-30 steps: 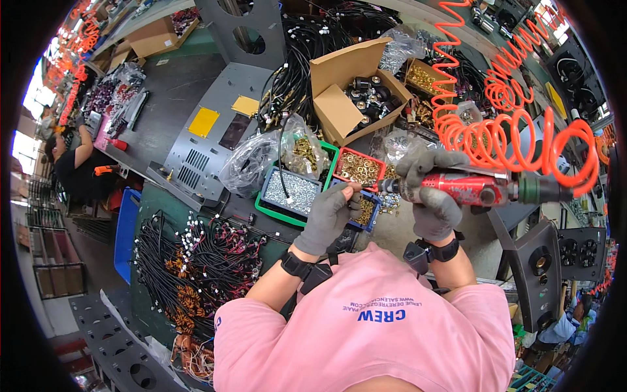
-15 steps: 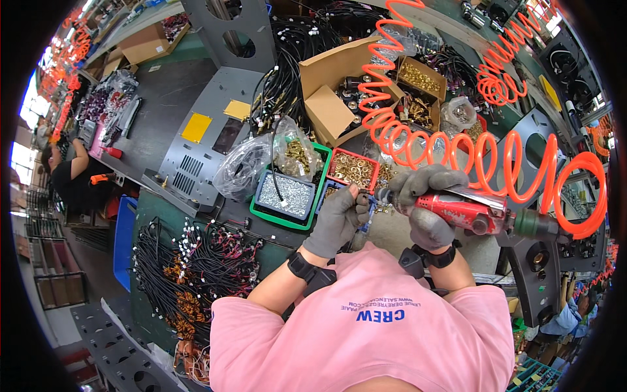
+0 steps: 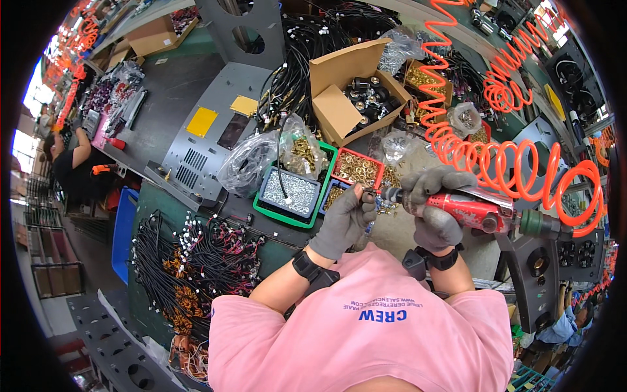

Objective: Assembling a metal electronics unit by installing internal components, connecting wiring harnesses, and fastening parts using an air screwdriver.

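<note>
My right hand (image 3: 436, 208), in a grey glove, is closed around a red air-powered driver (image 3: 473, 212). The tool lies level, its dark nose pointing left toward my other hand; an orange coiled hose (image 3: 522, 171) runs by its rear end. My left hand (image 3: 348, 221), gloved with a bare fingertip showing, is closed in a pinch right at the driver's nose. Between its fingers sits a small dark piece, too small to name. Just beyond my hands are a red bin of brass nuts or washers (image 3: 357, 168) and a blue bin of small brass parts (image 3: 334, 195).
A green tray (image 3: 287, 220) holds a grey bin of small silver parts (image 3: 290, 192) and bagged brass fittings (image 3: 304, 153). Behind stands an open cardboard box (image 3: 332, 108). Grey metal panel (image 3: 196, 153) and cable bundles (image 3: 196, 261) lie left. Another person (image 3: 78, 166) works far left.
The hanging part of the orange hose has swung right, uncovering more of the cardboard box. The view has shifted slightly. Both hands keep nearly the same pose, with the driver still at my left fingers.
</note>
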{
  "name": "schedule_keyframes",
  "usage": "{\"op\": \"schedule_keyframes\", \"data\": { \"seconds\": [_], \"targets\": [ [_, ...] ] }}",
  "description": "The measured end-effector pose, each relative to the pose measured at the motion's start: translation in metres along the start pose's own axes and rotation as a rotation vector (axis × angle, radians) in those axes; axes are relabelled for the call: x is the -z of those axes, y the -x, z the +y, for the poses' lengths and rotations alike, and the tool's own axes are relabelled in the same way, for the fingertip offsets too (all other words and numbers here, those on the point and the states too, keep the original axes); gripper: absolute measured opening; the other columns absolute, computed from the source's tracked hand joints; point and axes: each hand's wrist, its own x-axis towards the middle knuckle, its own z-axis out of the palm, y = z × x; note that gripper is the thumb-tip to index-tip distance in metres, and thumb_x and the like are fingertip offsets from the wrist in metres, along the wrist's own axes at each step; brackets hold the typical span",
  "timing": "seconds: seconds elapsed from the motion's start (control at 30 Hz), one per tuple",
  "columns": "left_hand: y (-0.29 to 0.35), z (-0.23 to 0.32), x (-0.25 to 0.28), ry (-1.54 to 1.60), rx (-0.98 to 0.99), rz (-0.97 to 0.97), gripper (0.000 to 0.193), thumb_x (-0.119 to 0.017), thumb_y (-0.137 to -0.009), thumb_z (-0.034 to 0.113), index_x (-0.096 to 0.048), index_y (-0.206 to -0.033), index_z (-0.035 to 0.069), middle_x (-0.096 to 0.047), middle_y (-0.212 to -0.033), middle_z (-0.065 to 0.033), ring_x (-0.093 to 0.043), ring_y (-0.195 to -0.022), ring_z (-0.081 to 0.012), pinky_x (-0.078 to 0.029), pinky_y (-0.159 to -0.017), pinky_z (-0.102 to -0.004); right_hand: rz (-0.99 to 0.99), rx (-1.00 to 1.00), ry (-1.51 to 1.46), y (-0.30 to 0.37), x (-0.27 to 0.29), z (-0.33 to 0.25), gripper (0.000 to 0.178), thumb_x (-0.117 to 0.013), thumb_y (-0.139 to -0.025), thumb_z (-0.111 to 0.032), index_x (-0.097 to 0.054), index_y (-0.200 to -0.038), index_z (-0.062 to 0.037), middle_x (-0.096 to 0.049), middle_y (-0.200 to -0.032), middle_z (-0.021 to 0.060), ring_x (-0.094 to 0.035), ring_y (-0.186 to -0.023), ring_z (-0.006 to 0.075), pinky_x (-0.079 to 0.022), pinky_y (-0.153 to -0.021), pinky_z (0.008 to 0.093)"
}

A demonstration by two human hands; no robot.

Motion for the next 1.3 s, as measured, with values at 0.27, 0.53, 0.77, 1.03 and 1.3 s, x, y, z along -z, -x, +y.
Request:
{"op": "schedule_keyframes", "data": {
  "seconds": [0.27, 0.53, 0.77, 1.03, 1.3],
  "targets": [
    [-0.002, -0.001, -0.002, -0.007, 0.028, 0.053, 0.013, -0.048, -0.091, 0.020, -0.049, -0.093, 0.007, -0.055, -0.078, -0.0017, -0.052, -0.069, -0.0087, -0.048, -0.061, -0.0198, 0.030, -0.005, -0.104, 0.000, 0.002, -0.004, 0.043, -0.069, -0.064, -0.007, -0.049, -0.103, -0.0117, -0.050, -0.082, 0.0050, -0.052, -0.062, 0.0173, -0.048, -0.072, 0.0449],
    [-0.003, -0.003, -0.001, -0.053, -0.082, 0.016, 0.014, -0.047, -0.090, 0.019, -0.047, -0.096, 0.005, -0.054, -0.084, -0.0057, -0.057, -0.072, -0.0137, -0.051, -0.069, -0.0274, 0.102, -0.022, 0.076, 0.001, -0.002, -0.001, 0.044, -0.057, -0.060, -0.014, -0.048, -0.103, -0.0140, -0.040, -0.073, 0.0007, -0.045, -0.054, 0.0125, -0.043, -0.068, 0.0368],
    [-0.006, -0.004, -0.002, -0.156, -0.163, 0.001, 0.018, -0.045, -0.091, 0.021, -0.046, -0.096, 0.004, -0.053, -0.082, -0.0057, -0.057, -0.072, -0.0138, -0.052, -0.069, -0.0281, 0.200, -0.014, -0.034, 0.003, -0.004, 0.000, 0.044, -0.070, -0.062, -0.011, -0.049, -0.101, -0.0147, -0.049, -0.080, 0.0021, -0.052, -0.067, 0.0167, -0.046, -0.073, 0.0421],
    [0.004, 0.006, -0.009, -0.368, -0.100, -0.013, 0.026, -0.047, -0.090, 0.022, -0.046, -0.106, 0.002, -0.057, -0.087, -0.0090, -0.059, -0.072, -0.0153, -0.052, -0.067, -0.0299, 0.038, -0.022, 0.044, -0.005, -0.004, -0.012, 0.043, -0.066, -0.062, -0.012, -0.049, -0.102, -0.0156, -0.047, -0.078, 0.0030, -0.049, -0.063, 0.0161, -0.045, -0.068, 0.0396],
    [0.033, 0.121, 0.038, -1.738, -0.731, 0.470, 0.016, -0.055, -0.085, 0.015, -0.058, -0.094, 0.004, -0.060, -0.081, -0.0062, -0.056, -0.075, -0.0158, -0.044, -0.067, -0.0271, 0.049, 0.099, 0.078, -0.023, 0.004, -0.054, 0.050, -0.065, -0.064, -0.010, -0.051, -0.111, -0.0092, -0.042, -0.073, 0.0012, -0.047, -0.051, 0.0093, -0.037, -0.047, 0.0261]
  ]
}}
